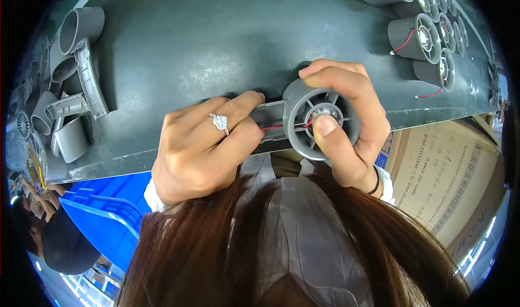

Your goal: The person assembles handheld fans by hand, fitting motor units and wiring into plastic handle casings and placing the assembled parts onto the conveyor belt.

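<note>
A grey round plastic housing [293, 112] with spokes and a metal-looking centre is held at the table's near edge. My right hand [355, 109] is closed round it, fingers over the outer wall and thumb pressed on the hub. From the housing a grey plastic handle piece [273, 112] runs leftward, and my left hand [203, 150] is closed over its other end. A thin red wire [272, 127] lies along the handle piece from the hub and disappears under my left fingers. Whatever those fingertips pinch is hidden.
Several similar housings with red wires [414, 39] stand on the dark green table [200, 20] at far right. Loose grey shells and handle parts [89, 79] lie at left. Below the table are a blue bin [108, 198] and a cardboard box [433, 171]. Another person [70, 242] sits at lower left.
</note>
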The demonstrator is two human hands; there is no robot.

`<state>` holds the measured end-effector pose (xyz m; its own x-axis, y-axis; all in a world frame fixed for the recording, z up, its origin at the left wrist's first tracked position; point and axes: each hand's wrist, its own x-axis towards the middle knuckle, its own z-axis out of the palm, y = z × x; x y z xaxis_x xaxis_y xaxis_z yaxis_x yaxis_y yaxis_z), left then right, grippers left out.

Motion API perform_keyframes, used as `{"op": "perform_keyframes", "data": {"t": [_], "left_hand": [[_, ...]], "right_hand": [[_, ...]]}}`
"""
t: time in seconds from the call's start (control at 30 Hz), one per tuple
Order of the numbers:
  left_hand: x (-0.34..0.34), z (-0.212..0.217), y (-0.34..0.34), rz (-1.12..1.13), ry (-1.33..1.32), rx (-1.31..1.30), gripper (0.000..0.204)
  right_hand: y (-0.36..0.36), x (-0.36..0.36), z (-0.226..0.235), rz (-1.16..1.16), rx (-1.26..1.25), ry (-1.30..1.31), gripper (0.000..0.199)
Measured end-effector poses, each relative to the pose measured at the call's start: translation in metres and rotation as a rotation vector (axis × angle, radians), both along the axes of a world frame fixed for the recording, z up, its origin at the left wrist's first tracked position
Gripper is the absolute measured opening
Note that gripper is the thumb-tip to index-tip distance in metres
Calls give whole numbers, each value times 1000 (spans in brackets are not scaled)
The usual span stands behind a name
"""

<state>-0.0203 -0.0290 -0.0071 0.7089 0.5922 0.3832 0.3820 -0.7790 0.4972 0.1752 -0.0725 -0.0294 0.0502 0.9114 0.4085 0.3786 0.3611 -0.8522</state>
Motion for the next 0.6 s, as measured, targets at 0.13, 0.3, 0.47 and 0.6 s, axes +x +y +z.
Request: {"op": "perform_keyframes", "data": {"t": [0.13,0.3,0.47,0.6], "left_hand": [[1,0,0,-3,-4,-8,24],[-1,-8,2,-40,-87,58,18],[-4,-4,2,-8,-52,37,19],[-11,4,4,47,7,66,26]], "right_hand": [[-2,0,0,-8,12,-7,25],[-1,1,-1,3,18,7,25],[2,1,-4,-8,11,27,25],[3,2,-4,-32,29,28,25]]}}
